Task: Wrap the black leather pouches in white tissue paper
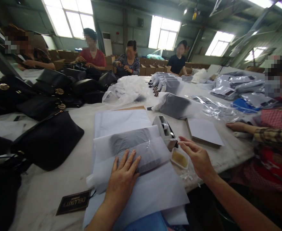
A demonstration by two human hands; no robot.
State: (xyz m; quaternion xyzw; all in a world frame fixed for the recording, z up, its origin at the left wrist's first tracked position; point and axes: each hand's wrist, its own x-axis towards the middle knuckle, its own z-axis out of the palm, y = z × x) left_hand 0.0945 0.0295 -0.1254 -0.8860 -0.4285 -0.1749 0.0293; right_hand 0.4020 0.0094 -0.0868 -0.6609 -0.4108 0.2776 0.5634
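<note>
My left hand [125,173] lies flat with fingers spread on a dark item wrapped in white tissue paper [153,157]. A shiny strip of clear tape shows on the wrapping. My right hand [197,157] has its fingertips drawn together at the near end of a tape dispenser [165,130]; anything between them is too small to make out. A small white dish [179,158] with a yellowish pad sits beside that hand. Under the wrapped item lie white paper sheets [160,186]. A black brand tag [73,202] on a cord rests left of the bundle.
Black handbags [50,138] are heaped on the left. Wrapped bundles [173,104] and crumpled clear plastic [128,89] lie beyond, with a white box [205,131] to the right. Bagged items [237,83] fill the far right. Several co-workers stand or sit around the table.
</note>
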